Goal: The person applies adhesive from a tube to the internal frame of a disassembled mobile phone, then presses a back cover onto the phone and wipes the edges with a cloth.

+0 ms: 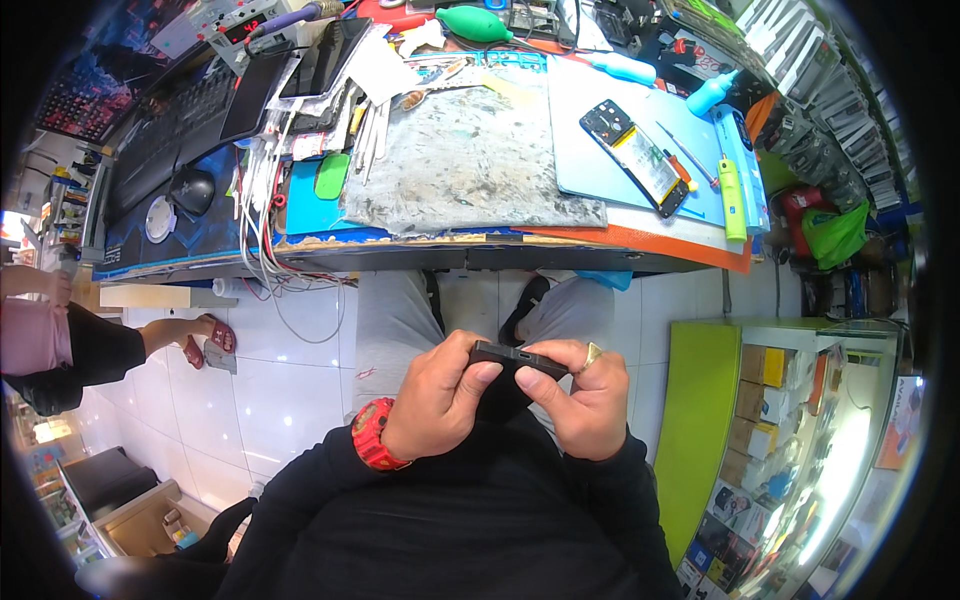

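Above my lap, in front of the bench, I hold a black phone [519, 357] edge-on, a small port slot showing in the side turned up to me. My left hand [435, 400], with a red watch on its wrist, grips one end between thumb and fingers. The other end is pinched by my right hand [585, 405], which wears a ring. Both thumbs press on the near side; the phone's broad faces are mostly hidden. On the bench beyond, an opened phone [640, 160] with its battery exposed lies on a light blue mat [580, 150].
A stained grey cloth [460, 160] covers the bench's middle. Beside the opened phone lie a green screwdriver [731, 200] and a blue bottle [712, 92]. Cables [262, 220] hang over the front edge at left. A glass display case [760, 430] stands right; another person [90, 335] is at left.
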